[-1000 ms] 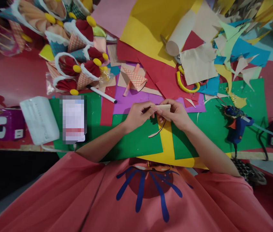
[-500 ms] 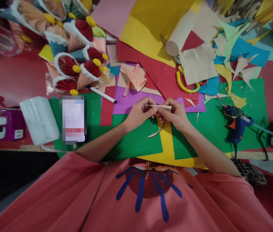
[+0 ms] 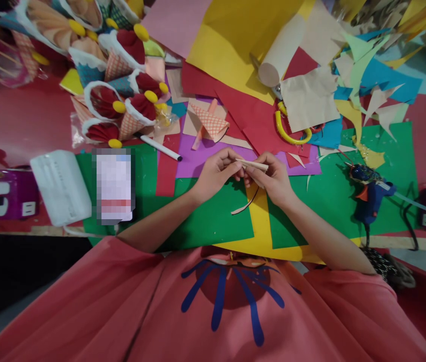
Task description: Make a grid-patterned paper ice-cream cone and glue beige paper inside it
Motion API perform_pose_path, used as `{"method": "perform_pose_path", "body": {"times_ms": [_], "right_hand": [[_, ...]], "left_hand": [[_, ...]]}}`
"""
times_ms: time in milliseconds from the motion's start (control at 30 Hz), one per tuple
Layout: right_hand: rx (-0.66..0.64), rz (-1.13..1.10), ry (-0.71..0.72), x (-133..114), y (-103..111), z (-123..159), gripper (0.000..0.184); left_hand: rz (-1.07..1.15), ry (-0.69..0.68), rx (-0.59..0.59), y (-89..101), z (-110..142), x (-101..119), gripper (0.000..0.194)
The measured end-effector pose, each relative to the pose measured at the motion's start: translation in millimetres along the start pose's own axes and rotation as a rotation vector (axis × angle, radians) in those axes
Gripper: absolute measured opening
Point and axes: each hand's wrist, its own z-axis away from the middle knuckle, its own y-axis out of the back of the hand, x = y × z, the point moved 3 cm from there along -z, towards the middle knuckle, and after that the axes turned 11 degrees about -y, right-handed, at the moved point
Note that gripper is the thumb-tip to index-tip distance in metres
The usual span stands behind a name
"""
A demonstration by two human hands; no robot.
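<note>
A beige paper strip, rolled or folded, spans the gap between my hands over the green sheet. My left hand is closed, its thumb and fingers pinching the strip's left end. Fingers of my right hand grip the other end, thumb on the near side. Below them a thin beige strip curls down over the green and yellow sheets; where it joins is hidden by my fingers. Beyond my hands lies an orange checkered cone on beige paper.
Finished-looking cones with white rims crowd the back left. A white marker, a phone and a white box lie left. Yellow-handled scissors sit under paper scraps. A blue glue gun stands right, its cable trailing.
The beige strip has tilted slightly, its right end now lower than its left. My left hand has shifted a little to the left, and both hands keep their pinch.
</note>
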Motion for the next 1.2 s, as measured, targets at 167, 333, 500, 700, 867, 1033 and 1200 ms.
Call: {"method": "perform_pose_path", "body": {"times_ms": [167,333,500,700,867,1033,1200], "right_hand": [[0.004,-0.022,-0.006,-1.0,-1.4,0.0,0.037],[-0.003,-0.042,-0.01,-1.3,-2.5,0.5,0.036],[0.003,-0.039,-0.016,-1.9,-3.5,1.1,0.036],[-0.01,-0.039,-0.015,-1.3,-4.0,0.6,0.037],[-0.015,-0.051,-0.016,-0.2,-3.8,0.1,0.037],[-0.016,-0.05,-0.036,-0.3,-4.0,0.1,0.037],[-0.032,-0.054,-0.051,-0.5,-4.5,-0.1,0.038]], "left_hand": [[-0.006,0.001,0.004,0.5,-0.5,-0.4,0.026],[-0.01,-0.001,0.007,0.2,-1.1,0.0,0.025],[-0.007,-0.006,0.014,0.1,-1.4,0.5,0.023],[-0.017,-0.022,0.018,-0.2,-1.2,1.1,0.022],[-0.057,-0.03,0.033,0.1,-0.1,0.4,0.025],[-0.068,-0.048,0.03,0.2,2.0,0.3,0.032],[-0.089,-0.041,0.031,-0.3,3.0,0.6,0.033]]}}
